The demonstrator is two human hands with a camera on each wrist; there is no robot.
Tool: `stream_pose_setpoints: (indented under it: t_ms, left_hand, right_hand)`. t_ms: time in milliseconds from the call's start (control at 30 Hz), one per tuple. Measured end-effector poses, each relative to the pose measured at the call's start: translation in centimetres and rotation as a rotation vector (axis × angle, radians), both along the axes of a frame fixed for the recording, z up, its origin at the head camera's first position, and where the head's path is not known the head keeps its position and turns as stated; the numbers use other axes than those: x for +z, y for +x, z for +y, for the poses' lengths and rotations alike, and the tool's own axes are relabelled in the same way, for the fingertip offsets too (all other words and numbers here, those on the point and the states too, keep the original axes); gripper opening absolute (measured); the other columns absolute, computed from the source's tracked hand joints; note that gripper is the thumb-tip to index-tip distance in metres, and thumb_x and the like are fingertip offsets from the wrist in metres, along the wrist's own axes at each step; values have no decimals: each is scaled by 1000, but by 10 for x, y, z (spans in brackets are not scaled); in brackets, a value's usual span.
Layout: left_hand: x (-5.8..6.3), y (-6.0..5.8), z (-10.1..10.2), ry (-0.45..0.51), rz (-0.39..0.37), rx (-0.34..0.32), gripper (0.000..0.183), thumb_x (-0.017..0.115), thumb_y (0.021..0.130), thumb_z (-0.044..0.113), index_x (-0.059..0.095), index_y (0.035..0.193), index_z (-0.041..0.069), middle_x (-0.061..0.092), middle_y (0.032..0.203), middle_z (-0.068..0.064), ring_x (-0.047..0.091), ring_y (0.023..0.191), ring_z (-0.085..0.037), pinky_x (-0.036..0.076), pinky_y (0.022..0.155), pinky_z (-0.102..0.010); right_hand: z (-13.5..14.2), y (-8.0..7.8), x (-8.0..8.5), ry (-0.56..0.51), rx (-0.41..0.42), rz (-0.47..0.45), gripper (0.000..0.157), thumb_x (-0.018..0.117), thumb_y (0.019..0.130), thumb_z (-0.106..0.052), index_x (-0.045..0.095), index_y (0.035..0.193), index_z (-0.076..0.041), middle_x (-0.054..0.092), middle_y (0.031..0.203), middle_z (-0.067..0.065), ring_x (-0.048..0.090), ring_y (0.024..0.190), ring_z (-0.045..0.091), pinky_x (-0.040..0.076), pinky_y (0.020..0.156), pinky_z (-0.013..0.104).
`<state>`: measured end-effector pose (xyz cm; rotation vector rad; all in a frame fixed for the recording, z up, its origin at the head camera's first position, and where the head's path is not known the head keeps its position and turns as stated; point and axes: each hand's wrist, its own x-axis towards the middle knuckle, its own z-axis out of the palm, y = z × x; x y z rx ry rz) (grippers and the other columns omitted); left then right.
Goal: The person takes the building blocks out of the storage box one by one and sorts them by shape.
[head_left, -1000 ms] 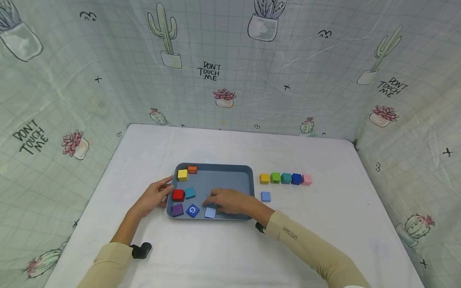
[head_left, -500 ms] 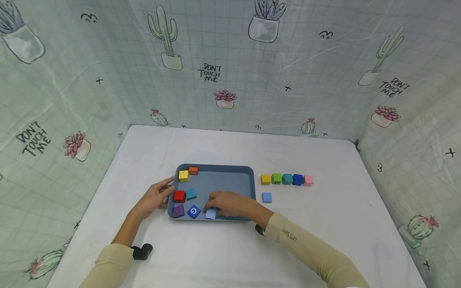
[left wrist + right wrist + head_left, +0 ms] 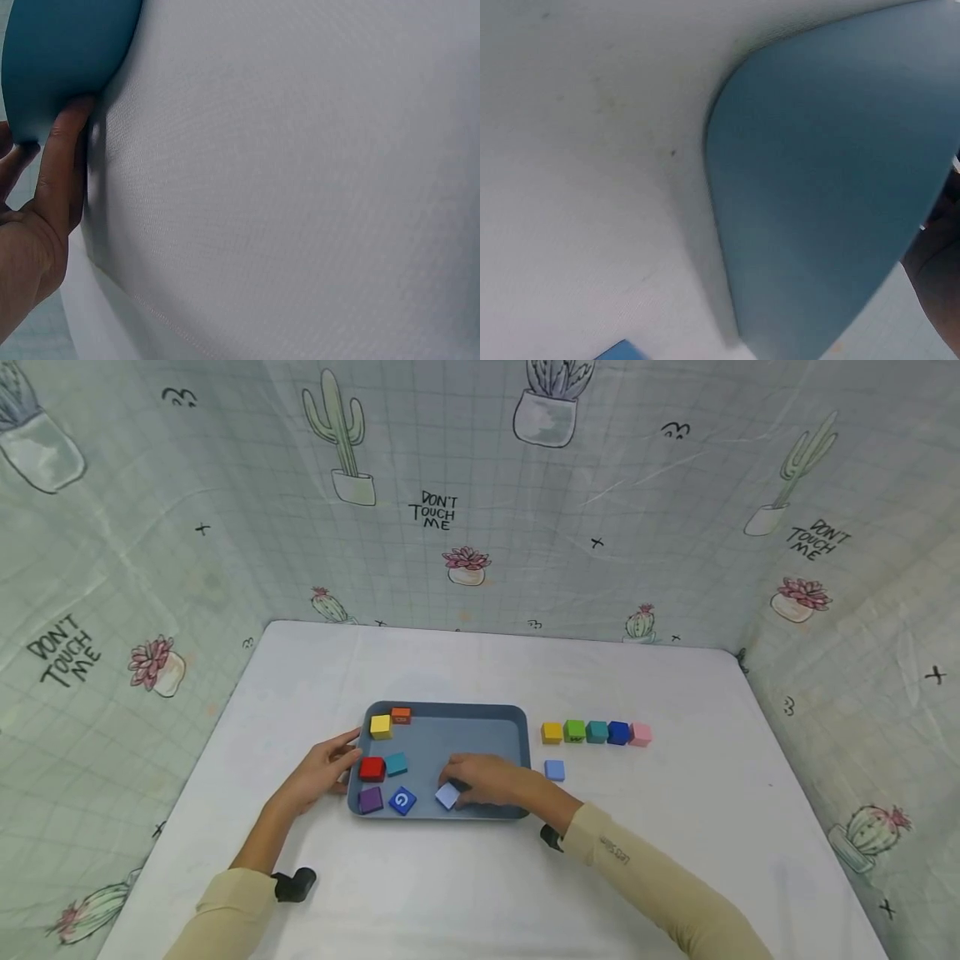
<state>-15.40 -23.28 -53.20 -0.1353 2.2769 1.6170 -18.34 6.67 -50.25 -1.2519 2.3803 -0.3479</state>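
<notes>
My right hand point(image 3: 483, 779) reaches into the blue-grey tray point(image 3: 480, 710) and pinches a light blue block point(image 3: 447, 796), which sits turned at an angle near the front wall. My left hand point(image 3: 324, 770) rests against the tray's left end; in the left wrist view its extended fingers point(image 3: 64, 150) touch the outer wall. Inside the tray stand a yellow block point(image 3: 381, 727), an orange block point(image 3: 401, 716), a red block point(image 3: 372, 769), a teal block point(image 3: 396, 764), a purple block point(image 3: 371, 800) and a blue block marked G point(image 3: 402, 801).
Right of the tray, a row on the white table point(image 3: 675, 827) runs from a yellow-orange block point(image 3: 551, 732) through green point(image 3: 574, 731), teal and dark blue to a pink block point(image 3: 640, 734). A lone light blue block point(image 3: 554, 770) lies in front. Patterned cloth surrounds the table.
My right hand has closed its fingers on the light blue block and shifted it slightly right and back, turning it. The left hand stays at the tray's end.
</notes>
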Motion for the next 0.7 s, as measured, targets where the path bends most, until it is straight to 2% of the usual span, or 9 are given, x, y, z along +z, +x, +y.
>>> stream_pose_setpoints:
  t_ms: [200, 400, 700]
  left_hand:
    - [-2, -1, -1, 4, -4, -3, 58, 51, 99, 22, 26, 149, 10, 42, 130, -27, 52, 104, -35, 55, 72, -38]
    - [-2, -1, 0, -10, 4, -8, 59, 51, 98, 23, 25, 149, 9, 42, 129, -27, 53, 102, -33, 56, 72, -37]
    - [-1, 0, 1, -14, 7, -7, 58, 50, 99, 21, 25, 149, 9, 42, 129, -27, 52, 103, -34, 55, 72, -37]
  right_hand:
    - [19, -2, 11, -57, -75, -18, 38, 72, 84, -23, 61, 120, -18, 56, 116, -5, 52, 106, 7, 44, 91, 22]
    - [39, -6, 25, -107, -133, 32, 38, 73, 83, -20, 61, 118, -15, 55, 109, -4, 56, 97, 10, 48, 84, 22]
    - [68, -7, 25, -119, -200, 59, 39, 75, 81, -22, 61, 116, -13, 55, 106, -4, 56, 92, 11, 49, 79, 21]
